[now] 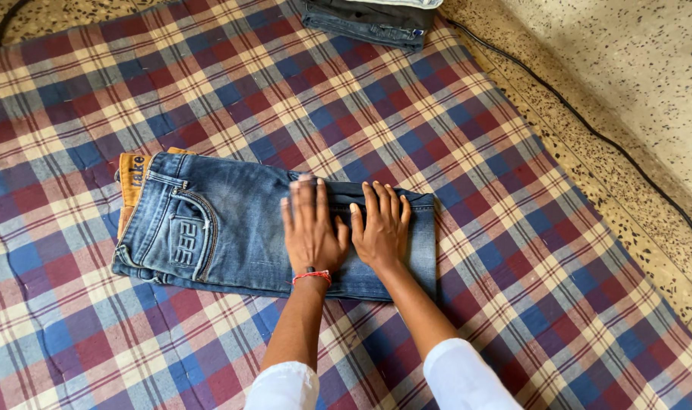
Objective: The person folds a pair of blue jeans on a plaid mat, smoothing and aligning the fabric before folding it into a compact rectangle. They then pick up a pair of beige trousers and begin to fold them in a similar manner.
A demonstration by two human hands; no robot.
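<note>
A pair of folded blue jeans (209, 228) lies on a plaid cloth (452, 129), its waistband and back pocket to the left, with an orange-brown lining showing at the waist. My left hand (310, 228) presses flat on the middle of the jeans, fingers apart, a red thread around the wrist. Just beside it, my right hand (380, 226) lies flat on the folded right end of the jeans. Neither hand grips anything. White sleeves show at both forearms.
A stack of folded dark clothes (369, 19) sits at the far edge of the cloth. Speckled stone floor (627, 68) lies to the right, with a black cable (589, 125) running across it along the cloth's edge.
</note>
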